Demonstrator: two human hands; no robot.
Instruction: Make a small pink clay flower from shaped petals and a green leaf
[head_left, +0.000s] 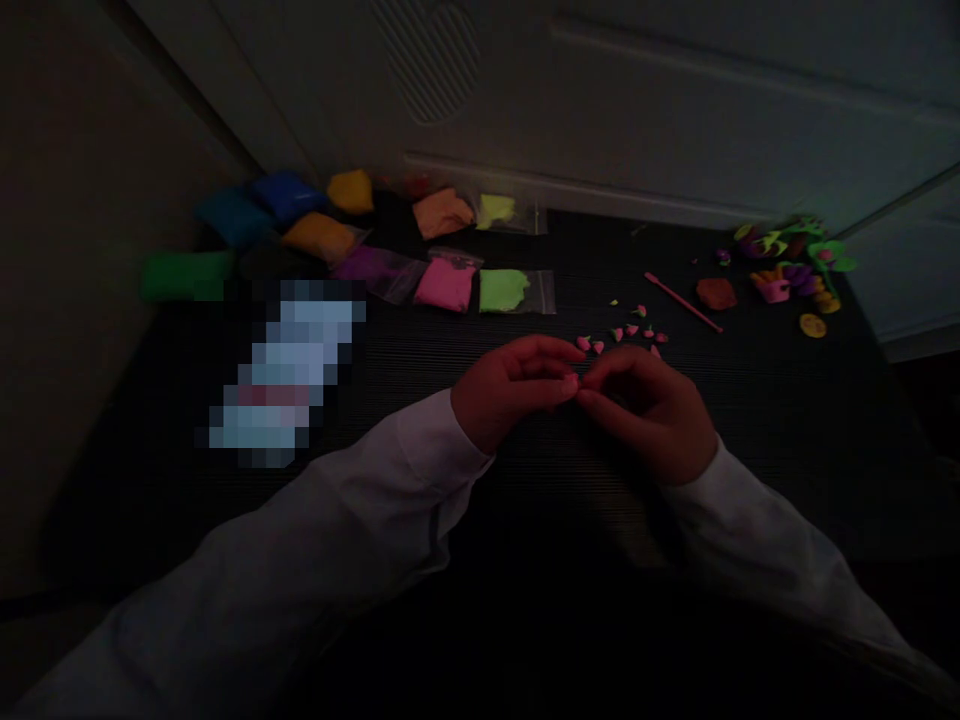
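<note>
Between the fingertips of both hands is a small piece of pink modelling clay [572, 381], partly covered. My left hand [510, 388] pinches it from the left between thumb and fingers. From the other side, the closed thumb and forefinger of my right hand [651, 408] meet at its edge; whether they grip it too is hard to make out in the dim light. Just beyond the fingers lie several little pink clay buds [632, 330] with green bases. Farther right rests a pink modelling tool [684, 302].
Bags of coloured clay line the back left, among them a pink bag [448, 284] and a light green bag [514, 291]. A pixelated bright panel [289, 370] lies at left. A reddish lump [717, 293] and finished clay figures [795, 265] sit at right. A pale wall [675, 110] stands behind.
</note>
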